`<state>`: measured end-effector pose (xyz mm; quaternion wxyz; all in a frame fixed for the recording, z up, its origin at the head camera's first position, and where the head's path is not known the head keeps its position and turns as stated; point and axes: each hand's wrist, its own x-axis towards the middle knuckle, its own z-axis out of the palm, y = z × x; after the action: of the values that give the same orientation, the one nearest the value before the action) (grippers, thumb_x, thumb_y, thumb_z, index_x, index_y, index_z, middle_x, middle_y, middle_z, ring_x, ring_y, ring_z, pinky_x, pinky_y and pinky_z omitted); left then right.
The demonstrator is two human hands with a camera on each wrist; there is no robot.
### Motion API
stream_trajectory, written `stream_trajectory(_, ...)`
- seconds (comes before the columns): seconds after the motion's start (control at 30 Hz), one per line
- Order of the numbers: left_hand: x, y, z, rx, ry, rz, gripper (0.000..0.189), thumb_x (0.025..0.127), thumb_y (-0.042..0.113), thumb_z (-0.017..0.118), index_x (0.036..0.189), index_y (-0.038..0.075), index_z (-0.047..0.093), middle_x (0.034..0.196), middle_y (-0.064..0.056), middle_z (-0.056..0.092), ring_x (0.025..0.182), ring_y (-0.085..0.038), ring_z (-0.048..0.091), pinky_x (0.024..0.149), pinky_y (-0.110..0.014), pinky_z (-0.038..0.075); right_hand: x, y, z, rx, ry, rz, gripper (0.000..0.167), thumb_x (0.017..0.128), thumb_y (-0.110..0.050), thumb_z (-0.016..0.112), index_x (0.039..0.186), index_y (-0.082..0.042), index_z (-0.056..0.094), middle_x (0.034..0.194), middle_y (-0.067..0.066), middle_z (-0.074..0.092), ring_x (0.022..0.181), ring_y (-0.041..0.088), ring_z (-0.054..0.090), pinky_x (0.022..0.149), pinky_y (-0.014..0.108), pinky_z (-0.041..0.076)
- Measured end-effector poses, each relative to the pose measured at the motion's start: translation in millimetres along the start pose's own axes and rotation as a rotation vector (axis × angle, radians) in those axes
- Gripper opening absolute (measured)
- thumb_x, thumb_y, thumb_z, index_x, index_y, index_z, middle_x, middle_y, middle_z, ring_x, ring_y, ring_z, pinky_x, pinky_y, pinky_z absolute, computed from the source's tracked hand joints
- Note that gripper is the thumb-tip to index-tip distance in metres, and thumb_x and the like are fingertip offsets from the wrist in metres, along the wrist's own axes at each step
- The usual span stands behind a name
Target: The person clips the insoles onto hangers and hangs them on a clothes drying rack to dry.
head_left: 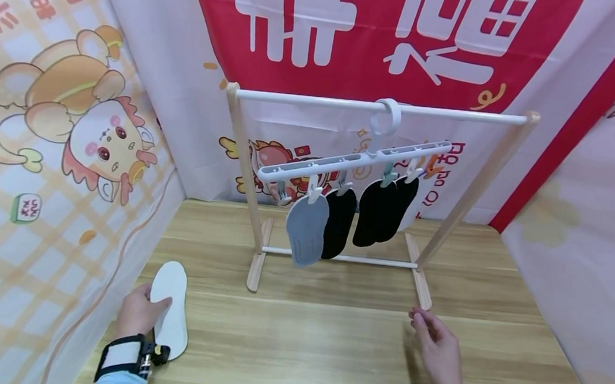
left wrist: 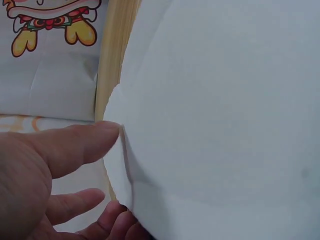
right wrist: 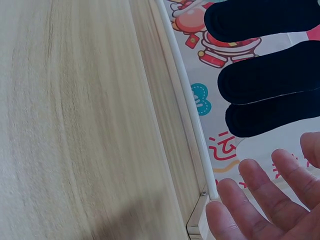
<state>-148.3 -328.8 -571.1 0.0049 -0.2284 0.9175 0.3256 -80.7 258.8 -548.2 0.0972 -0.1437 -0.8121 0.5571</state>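
At the lower left, my left hand pinches a white insole by its side edge, thumb on top. The left wrist view shows the insole up close, with the thumb at its edge and the other fingers below. My right hand holds nothing and is near the right foot of a drying rack; its fingers are loosely bent and spread. A white clip hanger hangs from the rack's top bar. Clipped to it are a grey insole and several black insoles, with a white one partly hidden behind at the right.
The rack has a white top bar, wooden side posts and a low white crossbar. It stands on a wood-grain table. Printed cloth walls enclose the left, back and right. An unused grey clip hangs at the hanger's left end.
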Motion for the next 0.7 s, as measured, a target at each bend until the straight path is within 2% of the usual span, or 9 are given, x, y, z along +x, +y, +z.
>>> stream_trajectory(0.13, 1.6, 6.0, 1.5, -0.007, -0.008, 0.026, 0.065, 0.086, 0.017, 0.075, 0.133, -0.016, 0.044, 0.13, -0.042, 0.047, 0.116, -0.056, 0.047, 0.095, -0.064, 0.04, -1.8, -1.0, 0.8, 0.018, -0.002, -0.014, 0.036, 0.102, -0.027, 0.057, 0.128, -0.003, 0.063, 0.121, 0.017, 0.067, 0.099, 0.01, 0.066, 0.082, 0.022, 0.054)
stream_trajectory(0.27, 2.8, 8.2, 1.5, -0.041, -0.013, 0.024, 0.068, 0.084, 0.015, 0.077, 0.133, -0.018, 0.042, 0.13, -0.043, 0.046, 0.115, -0.057, 0.048, 0.096, -0.064, 0.04, -2.9, -1.5, 1.1, 0.037, -0.012, -0.003, 0.036, 0.102, -0.026, 0.057, 0.129, -0.002, 0.062, 0.123, 0.018, 0.066, 0.099, 0.007, 0.066, 0.083, 0.022, 0.054)
stream_trajectory(0.47, 0.9, 11.6, 1.6, -0.149, -0.063, -0.009, 0.063, 0.092, 0.019, 0.069, 0.135, -0.016, 0.039, 0.127, -0.042, 0.049, 0.109, -0.051, 0.055, 0.088, -0.057, 0.048, -2.4, -0.9, 0.2, 0.049, -0.016, 0.009, 0.035, 0.102, -0.025, 0.057, 0.13, -0.003, 0.062, 0.123, 0.018, 0.065, 0.101, 0.008, 0.066, 0.084, 0.023, 0.054)
stream_trajectory(0.7, -9.6, 31.6, -6.9, -0.212, -0.074, 0.045, 0.061, 0.098, 0.035, 0.062, 0.132, -0.012, 0.044, 0.126, -0.037, 0.055, 0.109, -0.046, 0.06, 0.083, -0.049, 0.052, -3.2, -0.9, -0.5, 0.058, -0.01, -0.003, 0.035, 0.103, -0.023, 0.057, 0.129, -0.002, 0.062, 0.121, 0.019, 0.066, 0.101, 0.011, 0.066, 0.083, 0.023, 0.054)
